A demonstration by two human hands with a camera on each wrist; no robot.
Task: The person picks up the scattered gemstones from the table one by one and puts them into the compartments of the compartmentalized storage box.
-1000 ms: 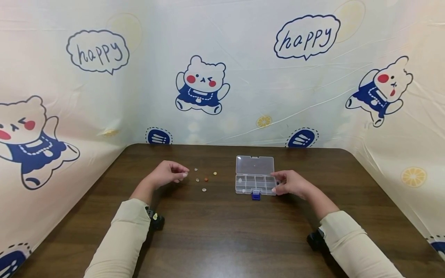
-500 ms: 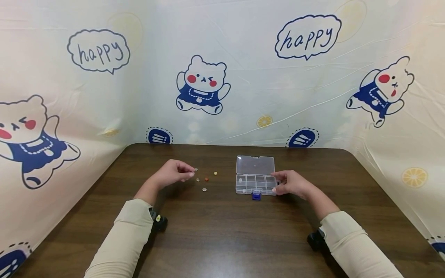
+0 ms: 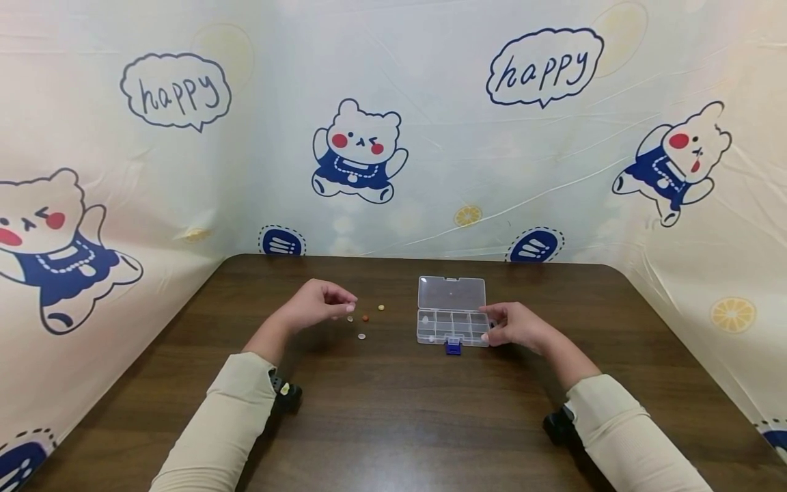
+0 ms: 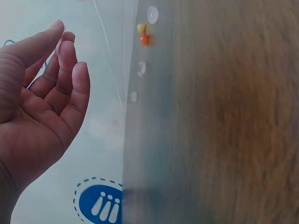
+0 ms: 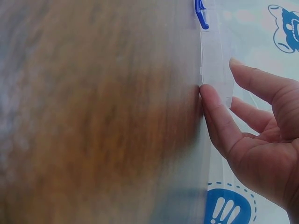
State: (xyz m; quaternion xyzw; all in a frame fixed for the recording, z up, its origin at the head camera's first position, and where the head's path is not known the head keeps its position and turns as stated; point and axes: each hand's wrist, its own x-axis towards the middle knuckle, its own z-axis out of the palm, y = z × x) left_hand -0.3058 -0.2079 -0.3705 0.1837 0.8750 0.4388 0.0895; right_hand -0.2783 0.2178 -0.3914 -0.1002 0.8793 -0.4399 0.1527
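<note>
Head view: a brown counter point(image 3: 393, 417) stands before a pale cloth point(image 3: 430, 48) printed with bears and the word "happy". The left hand point(image 3: 316, 301) hangs just above and beside a few small beads, its fingers loosely bent and the thumb close to the fingertips. Visible there are an orange bead point(image 3: 365, 318), a yellow bead point(image 3: 381, 307) and two clear beads point(image 3: 361, 336). To their right lies a clear box point(image 3: 451, 311), its lid point(image 3: 451, 292) open and folded back, a blue clasp point(image 3: 453, 348) at the front. Pale beads point(image 3: 425, 319) sit in its leftmost compartments. The right hand point(image 3: 516, 324) grips the box's right end between thumb and fingers.

Left wrist view: the left hand's fingers are relaxed and curved, the thumb tip near one fingertip. Beyond, on the counter, lie three clear beads, the yellow one and the orange one.

Right wrist view: the right hand's thumb and fingers stand apart, with the box's end pinched between them. The counter is blurred.
</note>
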